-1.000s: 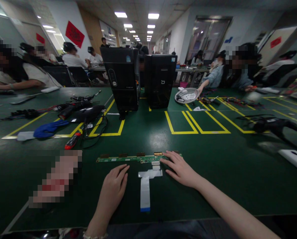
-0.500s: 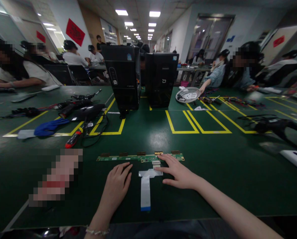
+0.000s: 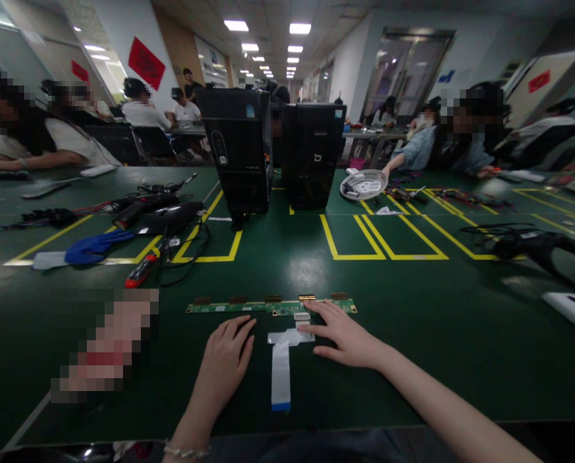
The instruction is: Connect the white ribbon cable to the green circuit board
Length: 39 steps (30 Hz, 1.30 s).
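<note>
A long, narrow green circuit board (image 3: 239,307) lies across the table in front of me. From a white connector at its near edge runs a flat ribbon cable (image 3: 280,373), folded into a T shape with a blue end toward me. My right hand (image 3: 340,334) has its fingers spread, the fingertips at the board and at the cable's upper right part. My left hand (image 3: 227,354) rests on the table left of the cable, just below the board, fingers stretched out and holding nothing.
Left of me lie a red-and-black screwdriver (image 3: 141,270), a blue glove (image 3: 94,247) and black cables. Two black computer towers (image 3: 237,151) stand ahead. A co-worker's hand touches a white basket (image 3: 365,185). A black device (image 3: 533,241) and a white object (image 3: 571,310) lie at right.
Both my hands, the board and the cable stay practically where they were. The co-worker's hand at the white basket has shifted slightly left.
</note>
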Each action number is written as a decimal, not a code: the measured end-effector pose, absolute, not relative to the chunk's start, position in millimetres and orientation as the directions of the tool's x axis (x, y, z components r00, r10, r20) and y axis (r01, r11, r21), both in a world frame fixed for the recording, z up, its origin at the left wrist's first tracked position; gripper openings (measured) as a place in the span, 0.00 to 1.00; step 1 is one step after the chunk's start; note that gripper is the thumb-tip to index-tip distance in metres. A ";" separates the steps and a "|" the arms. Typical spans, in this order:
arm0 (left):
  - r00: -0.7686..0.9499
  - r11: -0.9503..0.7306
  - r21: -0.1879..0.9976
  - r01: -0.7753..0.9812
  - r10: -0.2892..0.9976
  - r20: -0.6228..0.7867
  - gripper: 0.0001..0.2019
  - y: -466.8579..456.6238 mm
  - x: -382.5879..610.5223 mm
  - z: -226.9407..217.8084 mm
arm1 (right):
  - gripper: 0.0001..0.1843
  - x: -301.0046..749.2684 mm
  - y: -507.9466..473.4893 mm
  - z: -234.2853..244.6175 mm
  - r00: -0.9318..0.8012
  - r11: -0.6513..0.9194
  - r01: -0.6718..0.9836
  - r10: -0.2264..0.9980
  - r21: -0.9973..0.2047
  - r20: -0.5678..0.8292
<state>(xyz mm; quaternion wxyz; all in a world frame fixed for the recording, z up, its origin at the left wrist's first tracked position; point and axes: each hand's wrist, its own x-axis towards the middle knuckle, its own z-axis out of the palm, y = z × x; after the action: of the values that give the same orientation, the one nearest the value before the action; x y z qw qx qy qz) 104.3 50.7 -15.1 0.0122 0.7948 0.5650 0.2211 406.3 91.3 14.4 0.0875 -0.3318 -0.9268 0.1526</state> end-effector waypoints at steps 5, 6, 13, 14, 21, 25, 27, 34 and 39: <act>0.263 -0.359 0.274 0.892 0.906 0.331 0.16 50.7 104.2 -15.0 | 0.31 412.7 85.6 15.7 -0.762 0.723 0.612 0.647 -0.321 0.003; 0.261 -0.358 0.276 0.892 0.906 0.333 0.16 50.5 104.3 -14.9 | 0.31 416.0 82.8 16.1 -0.758 0.717 0.619 0.652 -0.320 -0.004; 0.252 -0.356 0.284 0.890 0.905 0.342 0.16 48.8 105.6 -14.5 | 0.32 465.4 60.7 8.8 -0.651 0.632 0.734 0.759 -0.247 0.007; 0.252 -0.355 0.286 0.890 0.906 0.340 0.16 48.8 105.7 -14.5 | 0.32 475.7 58.4 6.0 -0.616 0.603 0.765 0.787 -0.226 0.013; 0.248 -0.351 0.290 0.890 0.908 0.339 0.17 49.6 105.5 -14.8 | 0.30 556.4 44.7 -20.7 -0.300 0.308 0.948 0.949 -0.085 0.095; 0.254 -0.351 0.280 0.894 0.909 0.330 0.17 49.5 104.7 -16.2 | 0.33 596.5 34.9 -37.7 -0.018 0.022 0.999 0.989 -0.028 0.149; 0.256 -0.351 0.276 0.895 0.910 0.325 0.17 49.4 104.4 -16.4 | 0.35 611.8 29.4 -42.3 0.131 -0.133 0.991 0.978 0.001 0.163; 0.260 -0.364 0.286 0.887 0.903 0.342 0.17 49.6 104.4 -14.8 | 0.41 652.2 21.1 -33.1 0.527 -0.527 0.850 0.849 0.001 0.041; 0.253 -0.356 0.290 0.888 0.906 0.338 0.17 49.3 104.8 -15.0 | 0.41 680.0 29.7 -24.1 0.667 -0.668 0.743 0.744 -0.049 -0.042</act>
<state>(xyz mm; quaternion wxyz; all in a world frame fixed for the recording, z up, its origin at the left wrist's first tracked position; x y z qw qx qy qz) 104.8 49.3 -15.0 0.0200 0.7913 0.5670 0.2278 680.0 29.7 -24.1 0.0141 -0.9128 -0.4072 0.0291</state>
